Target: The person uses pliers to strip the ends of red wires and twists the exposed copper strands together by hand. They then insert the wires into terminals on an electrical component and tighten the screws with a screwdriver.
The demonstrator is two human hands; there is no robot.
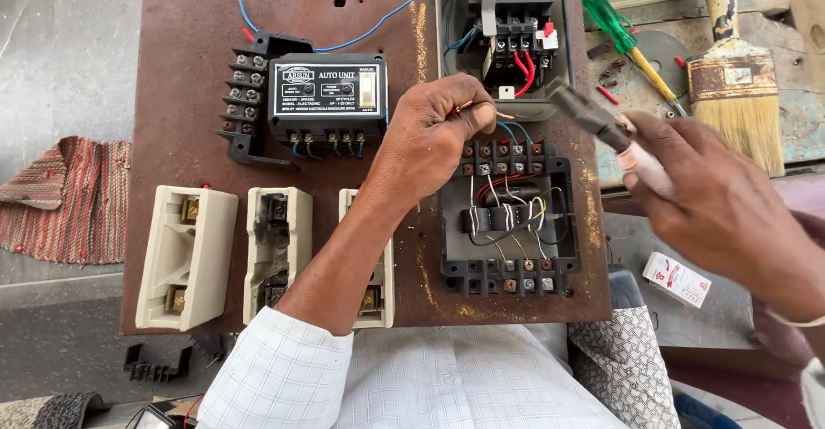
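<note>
Open black box [507, 214] on the rusty panel [198, 16] held terminal screws along top and bottom, a coil and loose wires in the middle. Grey box [503, 33] above it held a contactor with red and blue leads. My left hand [430, 132] was closed, pinching a thin wire [477, 107] just above the black box. My right hand [722, 201] was wrapped around pliers [601, 124], nose pointing at the wire, not touching it.

Off the panel's right edge you have a paintbrush [733, 76] and a green-handled screwdriver [626, 38]. A striped cloth [64, 197] lies left.
</note>
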